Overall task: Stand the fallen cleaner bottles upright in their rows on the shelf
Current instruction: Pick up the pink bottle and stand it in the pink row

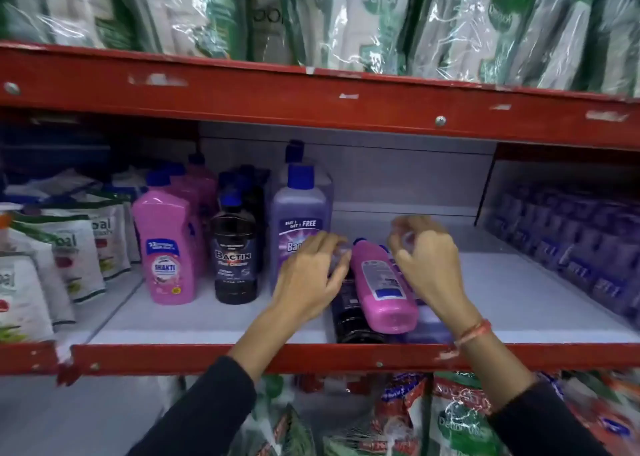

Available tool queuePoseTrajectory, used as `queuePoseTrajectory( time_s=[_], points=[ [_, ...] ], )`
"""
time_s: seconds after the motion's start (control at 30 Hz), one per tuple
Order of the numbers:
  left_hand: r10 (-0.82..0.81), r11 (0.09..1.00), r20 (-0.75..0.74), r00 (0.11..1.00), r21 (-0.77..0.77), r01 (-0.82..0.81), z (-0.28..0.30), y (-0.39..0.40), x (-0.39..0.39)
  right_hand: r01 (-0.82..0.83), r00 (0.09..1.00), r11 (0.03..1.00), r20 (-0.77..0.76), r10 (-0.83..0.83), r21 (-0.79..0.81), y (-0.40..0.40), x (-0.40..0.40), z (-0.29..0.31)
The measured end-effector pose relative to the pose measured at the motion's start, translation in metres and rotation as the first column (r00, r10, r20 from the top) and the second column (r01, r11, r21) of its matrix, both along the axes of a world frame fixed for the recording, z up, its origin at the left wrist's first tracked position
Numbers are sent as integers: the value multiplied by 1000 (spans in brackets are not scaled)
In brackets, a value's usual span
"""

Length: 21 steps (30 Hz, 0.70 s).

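pink bottle (pixel 382 287) lies on its side near the front edge of the white shelf (pixel 207 320), base toward me, blue cap pointing to the back. it rests partly on a dark bottle (pixel 348 313), also fallen, just to its left. a purple bottle (pixel 429 325) lies flat on its right, mostly hidden under my wrist.

my left hand (pixel 310 280) hovers at the left of the pink bottle, fingers curled and spread, grip open; i cannot tell whether the fingertips touch the bottle, as that area is blurred. my right hand (pixel 427 265) is over the right side of the pile, fingers bent downward, grip open and holding nothing that i can see. a red thread band (pixel 472 332) sits on the right wrist, and both arms wear dark sleeves.

to the left, three rows stand upright: a purple row led by a bottle marked "buy 1 get 1 free" (pixel 299 227), touching distance from my left hand; a dark row led by a bottle labelled bactin (pixel 235 253); and a pink row led by a bottle labelled shakti (pixel 166 251).

white and green pouches (pixel 74 247) fill the far left of the shelf, and purple packs (pixel 571 247) line the right side. red steel rails (pixel 311 98) frame the shelf above and below. clear-wrapped dettol packs (pixel 377 19) stand on the level above.
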<state>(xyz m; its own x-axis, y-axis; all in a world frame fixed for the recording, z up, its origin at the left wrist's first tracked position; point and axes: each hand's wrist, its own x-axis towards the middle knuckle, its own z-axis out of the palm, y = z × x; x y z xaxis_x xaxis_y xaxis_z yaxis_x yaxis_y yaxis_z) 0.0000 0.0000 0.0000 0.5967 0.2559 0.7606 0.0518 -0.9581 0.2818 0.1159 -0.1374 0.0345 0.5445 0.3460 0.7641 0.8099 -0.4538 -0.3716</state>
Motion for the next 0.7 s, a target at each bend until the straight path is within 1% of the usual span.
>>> queuePoseTrajectory(
  time_s=[0.03,0.07,0.1,0.13,0.2,0.27,0.3,0.37,0.4,0.47,0.53,0.6,0.67,0.7],
  points=[
    [10,991,-66,998,-131,-19,-2,-2,11,12,983,996,-179,-28,-94,0,15,-3],
    [28,969,-172,985,-237,-69,-1,-4,20,23,940,976,-328,-96,-219,-1,21,-4],
    [46,952,-281,959,-279,-128,-2,-5,32,-18,889,948,-438,-130,-318,-2,32,-7],
    [39,924,-402,915,-333,-186,1,-8,38,-77,824,934,-550,-138,-350,-5,38,-8],
    [0,881,-533,846,-400,-252,5,-9,50,-170,751,942,-657,-67,-291,-6,46,-10],
    [-55,853,-576,816,-452,-261,7,-8,57,-238,705,948,-709,20,-211,-6,46,-9],
    [-85,838,-566,820,-486,-248,5,-7,59,-262,698,942,-715,34,-210,-6,47,-10],
    [-158,774,-518,841,-594,-220,4,-7,60,-272,703,931,-711,19,-245,-6,46,-11],
    [-178,744,-491,853,-635,-210,3,-7,58,-287,692,929,-721,31,-235,-6,42,-11],
    [-213,681,-433,876,-709,-185,4,-8,54,-306,625,944,-774,98,-127,-6,39,-15],
    [-274,580,-320,907,-807,-109,4,-8,48,-299,529,954,-827,191,28,-10,29,-16],
    [-319,476,-181,930,-879,-8,5,-10,38,-267,452,947,-844,288,180,-12,20,-18],
    [-318,417,-54,947,-904,89,6,-13,27,-225,412,926,-832,372,303,-13,8,-16],
    [-309,404,-2,951,-905,130,8,-16,20,-208,414,915,-816,403,346,-14,3,-14]
  ],
)
